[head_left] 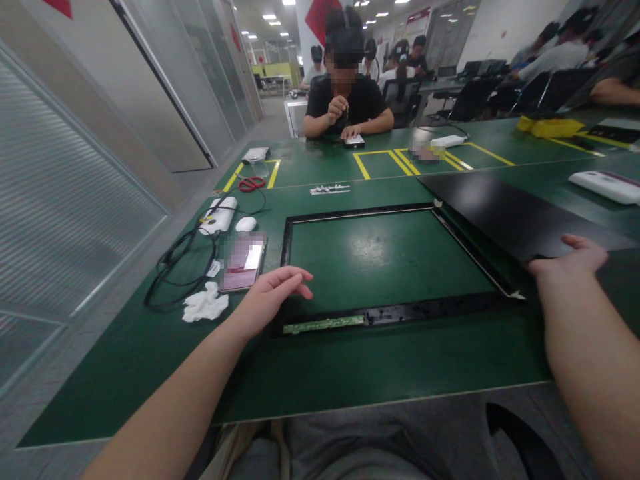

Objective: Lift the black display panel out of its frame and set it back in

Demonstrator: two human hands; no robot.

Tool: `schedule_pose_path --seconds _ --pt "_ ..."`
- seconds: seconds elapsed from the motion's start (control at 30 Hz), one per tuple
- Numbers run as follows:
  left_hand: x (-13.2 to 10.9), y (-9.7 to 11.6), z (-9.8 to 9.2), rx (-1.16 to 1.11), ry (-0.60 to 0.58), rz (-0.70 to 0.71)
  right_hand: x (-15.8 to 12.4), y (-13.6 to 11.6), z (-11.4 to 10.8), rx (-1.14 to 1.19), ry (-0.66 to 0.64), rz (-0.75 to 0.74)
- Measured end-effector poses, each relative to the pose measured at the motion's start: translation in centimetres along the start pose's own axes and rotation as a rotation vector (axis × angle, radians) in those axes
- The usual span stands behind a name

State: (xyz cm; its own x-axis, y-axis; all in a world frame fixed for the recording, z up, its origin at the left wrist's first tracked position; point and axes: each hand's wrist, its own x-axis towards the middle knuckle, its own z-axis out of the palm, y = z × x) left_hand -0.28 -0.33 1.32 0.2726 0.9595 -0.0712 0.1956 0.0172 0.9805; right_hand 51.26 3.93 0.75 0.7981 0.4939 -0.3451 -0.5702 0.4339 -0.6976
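Observation:
My right hand [573,258] grips the near edge of a flat black panel [510,210], thumb on top and the other fingers hidden beneath. The panel is at the right, beside a thin black rectangular frame [400,312] lying on the table. A narrow green circuit board [324,325] runs along the left part of the frame's near side. White strips of material stick up at the frame's two right corners. Over the frame's left side hovers my left hand [277,291], holding nothing, its fingers loosely stretched out.
Left on the green table [380,373] are a phone [244,263], a white mouse [246,224], a crumpled tissue [205,303], black cables [170,267] and red scissors [251,184]. White scraps [330,189] lie behind the frame. Opposite sits a person [345,100] handling a small device.

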Motion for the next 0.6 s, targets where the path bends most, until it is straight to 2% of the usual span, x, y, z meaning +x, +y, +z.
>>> schedule_pose_path --seconds 0.07,0.2,0.3,0.53,0.6 --pt "0.0 0.0 0.0 0.003 -0.003 0.002 0.1 -0.1 -0.1 0.032 -0.018 -0.014" --pt "0.0 0.0 0.0 0.009 -0.010 -0.001 -0.1 -0.4 0.0 -0.013 0.083 0.041" --pt "0.0 0.0 -0.1 0.010 -0.008 -0.006 -0.3 -0.5 0.2 -0.046 0.101 0.059" --pt "-0.1 0.0 -0.1 0.020 -0.019 0.009 0.0 -0.1 0.8 -0.162 0.113 -0.045" --pt "-0.1 0.0 -0.1 0.016 -0.017 0.009 -0.1 -0.1 1.0 -0.149 0.072 -0.086"
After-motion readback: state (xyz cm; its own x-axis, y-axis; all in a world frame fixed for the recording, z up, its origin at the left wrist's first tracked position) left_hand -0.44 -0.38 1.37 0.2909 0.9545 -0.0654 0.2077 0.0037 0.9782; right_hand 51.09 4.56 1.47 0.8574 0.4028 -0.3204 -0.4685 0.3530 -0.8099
